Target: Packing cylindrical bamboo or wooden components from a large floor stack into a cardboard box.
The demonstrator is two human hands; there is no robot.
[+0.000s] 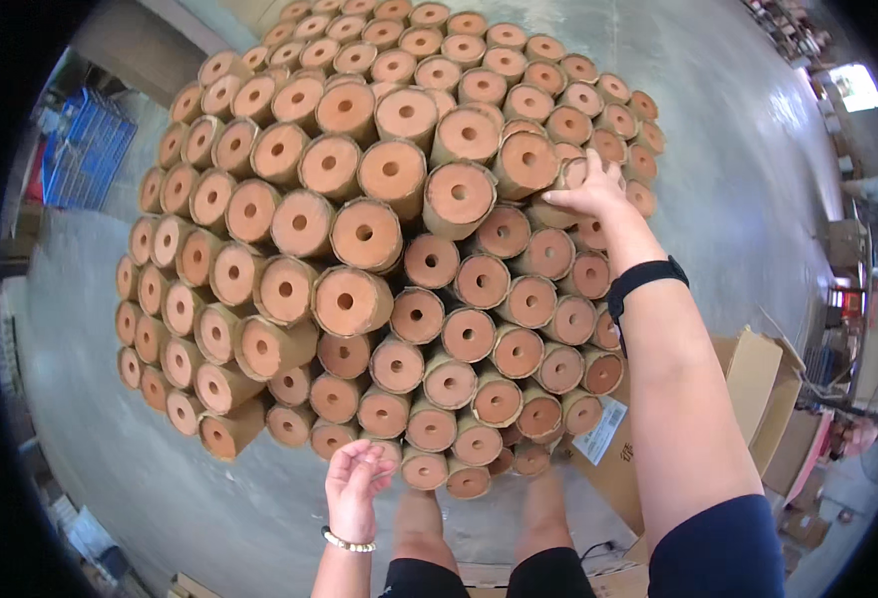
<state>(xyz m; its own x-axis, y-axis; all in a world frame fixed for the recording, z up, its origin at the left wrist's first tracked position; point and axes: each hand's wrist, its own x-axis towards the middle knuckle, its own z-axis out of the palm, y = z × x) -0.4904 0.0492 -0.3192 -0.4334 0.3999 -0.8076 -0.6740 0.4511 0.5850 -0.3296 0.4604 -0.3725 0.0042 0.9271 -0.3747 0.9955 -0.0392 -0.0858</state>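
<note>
Left hand: near the bottom of the view, the left hand (352, 483) is raised with fingers loosely curled; the gap to the thumb is narrow and nothing shows in it. It looks idle, kept just beside the lowest cylinders.
Beaded bracelet: the bracelet (349, 544) circles the left wrist.
Cardboard box: to the near right, the box (753, 384) stands open beside the pile, partly behind the right arm, perhaps placed within easy reach.
Black band: the band (646, 284) sits around the right wrist.
Clay-coloured pile: the stacked cylinders (354, 302) lie with holed ends toward the person; their staggered rows seem meant to keep them from rolling.
Right hand: farther off, the right hand (590, 189) spreads over the held-at cylinder (572, 173), at the pile's right side. Thumb and fingers seem set around its rim for purchase; I cannot tell whether they grip it.
Blue crate: at far left, the crate (85, 149) stands well apart from the pile.
</note>
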